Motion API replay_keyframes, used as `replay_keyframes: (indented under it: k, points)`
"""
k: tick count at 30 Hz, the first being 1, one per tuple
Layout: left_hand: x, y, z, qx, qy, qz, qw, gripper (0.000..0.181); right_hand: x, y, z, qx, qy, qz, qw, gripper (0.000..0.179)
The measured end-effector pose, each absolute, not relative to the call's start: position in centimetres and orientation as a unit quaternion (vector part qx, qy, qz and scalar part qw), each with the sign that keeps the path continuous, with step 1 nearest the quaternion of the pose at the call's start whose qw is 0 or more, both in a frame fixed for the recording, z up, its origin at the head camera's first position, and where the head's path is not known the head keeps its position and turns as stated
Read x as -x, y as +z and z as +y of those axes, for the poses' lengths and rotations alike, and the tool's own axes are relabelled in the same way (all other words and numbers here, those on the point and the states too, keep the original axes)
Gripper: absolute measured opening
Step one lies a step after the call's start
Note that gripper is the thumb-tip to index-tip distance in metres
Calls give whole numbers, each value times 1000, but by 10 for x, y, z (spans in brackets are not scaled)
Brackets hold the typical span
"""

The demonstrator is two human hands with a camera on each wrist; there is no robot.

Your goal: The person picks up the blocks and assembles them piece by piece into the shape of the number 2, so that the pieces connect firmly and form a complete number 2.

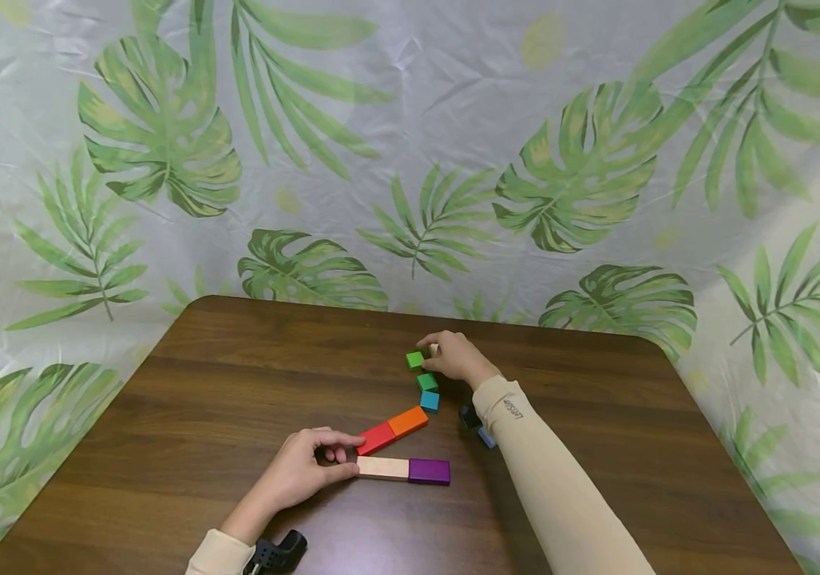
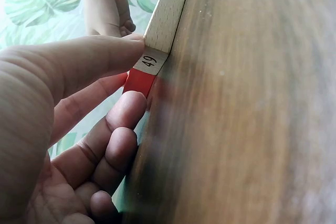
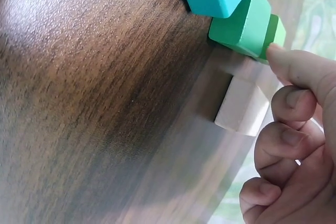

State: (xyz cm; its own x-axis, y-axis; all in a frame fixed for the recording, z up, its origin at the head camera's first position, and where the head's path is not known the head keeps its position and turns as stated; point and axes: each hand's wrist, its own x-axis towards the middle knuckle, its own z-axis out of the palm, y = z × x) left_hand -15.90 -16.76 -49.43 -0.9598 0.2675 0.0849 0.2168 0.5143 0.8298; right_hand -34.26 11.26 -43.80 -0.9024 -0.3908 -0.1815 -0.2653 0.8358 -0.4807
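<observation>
Too firm a nudge at the bright-green wooden block (image 1: pixel 415 361) near the far edge of the dark wooden bench (image 1: pixel 237 375) could knock the darker-green block (image 1: pixel 427 382) beside it askew. Your right hand (image 1: pixel 458 357) has a fingertip against the bright-green one, other fingers curled; I cannot tell whether it pinches. Your left hand (image 1: pixel 309 463), thumb and forefinger slightly spread, touches the ends of the pale wooden bar (image 1: pixel 383 469) and red rectangular block (image 1: pixel 376 438).
</observation>
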Motion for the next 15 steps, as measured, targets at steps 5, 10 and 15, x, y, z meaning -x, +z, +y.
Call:
replay_keyframes:
  k: [5, 10, 15]
  points:
    - [159, -495, -168, -145, 476, 867, 25, 30, 342, -438, 112, 165, -237, 948, 130, 38]
    - [159, -495, -167, -145, 471, 870, 26, 30, 344, -442, 108, 168, -239, 948, 124, 34]
    - [160, -495, -168, -148, 476, 867, 23, 30, 343, -442, 106, 168, -237, 949, 119, 30]
